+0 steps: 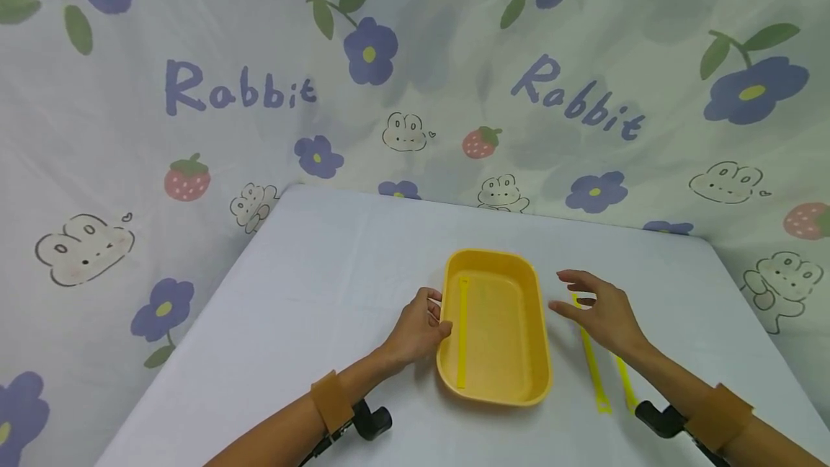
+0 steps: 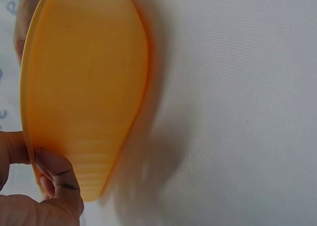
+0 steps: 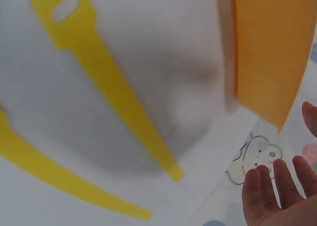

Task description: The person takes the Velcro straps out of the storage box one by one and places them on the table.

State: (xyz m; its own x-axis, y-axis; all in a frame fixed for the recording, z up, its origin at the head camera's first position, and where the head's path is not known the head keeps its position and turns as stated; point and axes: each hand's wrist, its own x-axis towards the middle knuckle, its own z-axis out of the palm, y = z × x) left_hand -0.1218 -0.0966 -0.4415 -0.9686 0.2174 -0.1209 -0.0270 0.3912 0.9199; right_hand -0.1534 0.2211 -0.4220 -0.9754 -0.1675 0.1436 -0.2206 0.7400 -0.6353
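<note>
A yellow-orange plastic tray (image 1: 504,330) stands on the white table, with one flat yellow cable strap (image 1: 462,334) lying lengthwise along its left side. My left hand (image 1: 417,328) pinches the tray's left rim, thumb inside and fingers against the outer wall, as the left wrist view also shows. Beside the tray's right wall, my right hand (image 1: 604,314) hovers with fingers spread and nothing in them. Two more yellow straps lie under that hand and forearm: a straight one (image 3: 119,94) with a slotted wide end, and a curved one (image 3: 64,179), partly hidden in the head view.
White cloth covers the table (image 1: 324,272). Behind it hangs a curtain (image 1: 259,34) printed with flowers, rabbits and strawberries. Each forearm wears a brown band (image 1: 331,401) with a small black camera (image 1: 372,420).
</note>
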